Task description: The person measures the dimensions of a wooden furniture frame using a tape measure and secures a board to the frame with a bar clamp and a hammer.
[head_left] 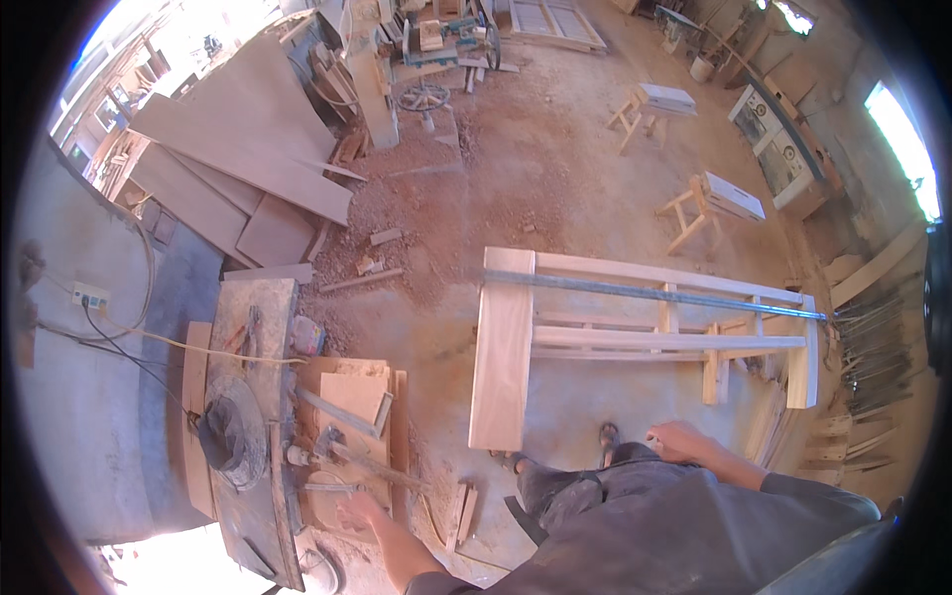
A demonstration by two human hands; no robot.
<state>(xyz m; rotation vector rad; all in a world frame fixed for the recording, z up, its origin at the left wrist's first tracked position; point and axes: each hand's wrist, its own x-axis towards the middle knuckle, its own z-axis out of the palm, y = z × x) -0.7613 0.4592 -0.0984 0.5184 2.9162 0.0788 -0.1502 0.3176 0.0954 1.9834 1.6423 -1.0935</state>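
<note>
My left hand point(361, 510) is low on the left, beside a cluttered bench point(260, 327). Its fingers look loosely spread, close to a thin metal bar point(332, 487) that juts from the bench side; whether they touch it I cannot tell. In front of my body hangs my right hand point(677, 441), fingers curled in and no object visible in them. Beyond it stands a pale wooden frame point(503, 347) with a wide end board and several rails. A long metal bar clamp point(654, 290) lies across its top.
Boards point(342, 397) lean beside the bench, and a yellow cord point(213, 349) crosses above it. Large panels point(238, 109) are stacked at the far left. Two wooden sawhorses point(684, 210) stand beyond the frame. Sawdust and offcuts point(372, 278) litter the floor; wood strips point(863, 426) line the right wall.
</note>
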